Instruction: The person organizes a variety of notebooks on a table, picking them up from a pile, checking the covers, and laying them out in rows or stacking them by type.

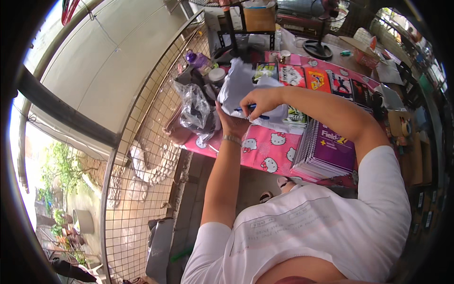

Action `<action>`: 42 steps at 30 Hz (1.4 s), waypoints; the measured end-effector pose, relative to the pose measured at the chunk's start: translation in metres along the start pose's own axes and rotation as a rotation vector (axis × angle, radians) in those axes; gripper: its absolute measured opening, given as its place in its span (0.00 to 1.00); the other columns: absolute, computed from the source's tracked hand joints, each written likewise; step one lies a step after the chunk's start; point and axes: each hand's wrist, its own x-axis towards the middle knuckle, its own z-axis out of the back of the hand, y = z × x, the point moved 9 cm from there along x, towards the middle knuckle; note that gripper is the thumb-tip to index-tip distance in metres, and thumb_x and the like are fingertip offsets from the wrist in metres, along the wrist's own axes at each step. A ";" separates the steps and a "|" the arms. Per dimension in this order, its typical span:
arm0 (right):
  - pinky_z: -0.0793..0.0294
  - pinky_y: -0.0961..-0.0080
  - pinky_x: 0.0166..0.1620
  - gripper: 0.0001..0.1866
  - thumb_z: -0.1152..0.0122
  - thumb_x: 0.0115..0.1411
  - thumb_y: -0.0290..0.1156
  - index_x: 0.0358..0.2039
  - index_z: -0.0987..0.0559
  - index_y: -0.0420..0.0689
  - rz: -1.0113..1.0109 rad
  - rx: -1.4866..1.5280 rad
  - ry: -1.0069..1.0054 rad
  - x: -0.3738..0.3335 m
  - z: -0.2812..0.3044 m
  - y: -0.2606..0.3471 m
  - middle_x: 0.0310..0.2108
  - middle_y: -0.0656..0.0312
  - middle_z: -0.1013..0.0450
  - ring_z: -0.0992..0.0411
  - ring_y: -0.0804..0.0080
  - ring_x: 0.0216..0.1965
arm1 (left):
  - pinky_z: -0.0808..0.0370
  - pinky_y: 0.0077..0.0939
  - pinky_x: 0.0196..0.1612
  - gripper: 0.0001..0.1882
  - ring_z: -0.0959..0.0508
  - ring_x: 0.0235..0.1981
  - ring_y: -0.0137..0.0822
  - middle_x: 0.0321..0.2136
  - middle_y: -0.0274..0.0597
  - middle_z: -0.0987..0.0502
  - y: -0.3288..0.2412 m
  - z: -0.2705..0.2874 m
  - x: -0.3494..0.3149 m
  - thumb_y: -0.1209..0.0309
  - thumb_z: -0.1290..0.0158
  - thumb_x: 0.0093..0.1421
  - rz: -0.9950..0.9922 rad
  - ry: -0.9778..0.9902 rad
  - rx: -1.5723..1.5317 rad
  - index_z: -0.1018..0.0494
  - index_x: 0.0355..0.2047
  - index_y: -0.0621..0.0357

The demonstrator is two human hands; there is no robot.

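Sheeting [232, 92], probably light and soft, suits near-edge pinching: the right grip [259, 103] seems nipped closed there, the left grip [232, 125] too hidden to judge.

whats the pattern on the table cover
The table cover is pink with white cartoon cats, best seen in the head view.

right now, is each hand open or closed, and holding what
Left hand: against the pale crumpled sheet; open or closed cannot be told.
Right hand: fingers closed, apparently on a slim blue item.
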 end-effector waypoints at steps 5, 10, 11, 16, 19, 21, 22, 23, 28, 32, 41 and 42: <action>0.28 0.69 0.37 0.14 0.33 0.46 0.35 0.33 0.21 0.44 0.044 -0.091 0.123 0.083 -0.031 -0.033 0.31 0.60 0.23 0.27 0.69 0.34 | 0.48 0.68 0.62 0.44 0.43 0.64 0.56 0.63 0.52 0.44 0.009 0.099 -0.039 0.40 0.56 0.57 0.025 -0.179 0.053 0.48 0.65 0.54; 0.27 0.63 0.30 0.15 0.32 0.44 0.33 0.35 0.21 0.47 -0.227 -0.384 0.539 0.169 -0.059 -0.062 0.25 0.59 0.26 0.27 0.63 0.26 | 0.43 0.79 0.56 0.41 0.44 0.64 0.60 0.63 0.51 0.44 0.006 0.207 -0.094 0.45 0.54 0.56 -0.002 -0.753 0.005 0.50 0.65 0.51; 0.25 0.63 0.34 0.18 0.30 0.43 0.38 0.36 0.20 0.47 -0.401 -0.419 0.466 0.182 -0.046 -0.084 0.28 0.57 0.23 0.25 0.62 0.29 | 0.43 0.79 0.56 0.41 0.44 0.64 0.60 0.63 0.51 0.44 0.015 0.213 -0.093 0.45 0.54 0.56 0.015 -0.751 0.001 0.50 0.65 0.51; 0.24 0.66 0.41 0.24 0.28 0.44 0.44 0.40 0.19 0.45 -0.345 -0.459 0.138 0.241 -0.001 -0.079 0.37 0.54 0.22 0.23 0.61 0.39 | 0.38 0.72 0.54 0.43 0.40 0.63 0.59 0.64 0.50 0.45 0.013 0.242 -0.101 0.39 0.54 0.56 0.148 -0.781 0.046 0.49 0.65 0.49; 0.25 0.68 0.44 0.24 0.31 0.47 0.45 0.43 0.19 0.45 -0.307 -0.174 -0.144 0.251 0.034 -0.075 0.40 0.55 0.22 0.23 0.63 0.42 | 0.33 0.63 0.54 0.46 0.37 0.61 0.54 0.63 0.49 0.43 -0.001 0.279 -0.084 0.38 0.48 0.53 0.318 -0.683 0.218 0.46 0.64 0.51; 0.27 0.71 0.45 0.21 0.34 0.52 0.44 0.42 0.19 0.46 -0.331 0.182 -0.483 0.213 0.052 -0.129 0.40 0.58 0.22 0.24 0.67 0.42 | 0.30 0.55 0.54 0.50 0.34 0.59 0.50 0.62 0.50 0.40 0.013 0.271 -0.065 0.38 0.42 0.49 0.492 -0.635 0.317 0.46 0.64 0.53; 0.28 0.72 0.46 0.18 0.36 0.54 0.43 0.41 0.19 0.46 -0.343 0.395 -0.631 0.188 0.047 -0.153 0.39 0.59 0.22 0.25 0.69 0.41 | 0.30 0.55 0.54 0.50 0.34 0.59 0.50 0.62 0.50 0.40 0.006 0.265 -0.063 0.38 0.42 0.49 0.497 -0.634 0.310 0.46 0.64 0.53; 0.29 0.73 0.47 0.18 0.38 0.56 0.42 0.42 0.20 0.43 -0.461 0.495 -0.746 0.168 0.029 -0.155 0.39 0.58 0.22 0.26 0.72 0.41 | 0.31 0.58 0.55 0.50 0.35 0.60 0.52 0.63 0.49 0.42 -0.013 0.275 -0.076 0.37 0.43 0.49 0.495 -0.725 0.307 0.46 0.64 0.52; 0.28 0.65 0.47 0.21 0.37 0.54 0.39 0.46 0.25 0.41 -1.069 0.111 -0.859 0.017 -0.086 -0.267 0.39 0.51 0.24 0.26 0.55 0.43 | 0.30 0.51 0.43 0.50 0.32 0.53 0.49 0.60 0.46 0.41 -0.026 0.296 -0.047 0.34 0.44 0.48 0.651 -0.754 0.519 0.46 0.65 0.44; 0.30 0.59 0.47 0.19 0.38 0.53 0.34 0.46 0.27 0.43 -0.986 0.006 -1.174 -0.030 -0.144 -0.246 0.39 0.49 0.26 0.28 0.49 0.42 | 0.32 0.45 0.39 0.37 0.28 0.41 0.45 0.47 0.47 0.29 -0.024 0.298 -0.025 0.46 0.38 0.48 0.751 -0.729 0.754 0.32 0.54 0.51; 0.37 0.54 0.52 0.32 0.34 0.47 0.29 0.54 0.33 0.49 -0.972 -0.228 -0.987 0.002 -0.207 -0.194 0.50 0.51 0.37 0.36 0.49 0.50 | 0.27 0.36 0.46 0.36 0.23 0.42 0.52 0.41 0.57 0.25 -0.143 0.097 0.087 0.75 0.39 0.42 -0.363 -0.243 1.561 0.38 0.53 0.62; 0.37 0.54 0.52 0.32 0.34 0.47 0.29 0.54 0.33 0.49 -0.983 -0.215 -1.001 0.003 -0.201 -0.199 0.50 0.51 0.37 0.36 0.49 0.50 | 0.27 0.34 0.47 0.36 0.23 0.42 0.49 0.41 0.55 0.25 -0.156 0.069 0.098 0.75 0.40 0.42 -0.370 -0.208 1.514 0.38 0.54 0.63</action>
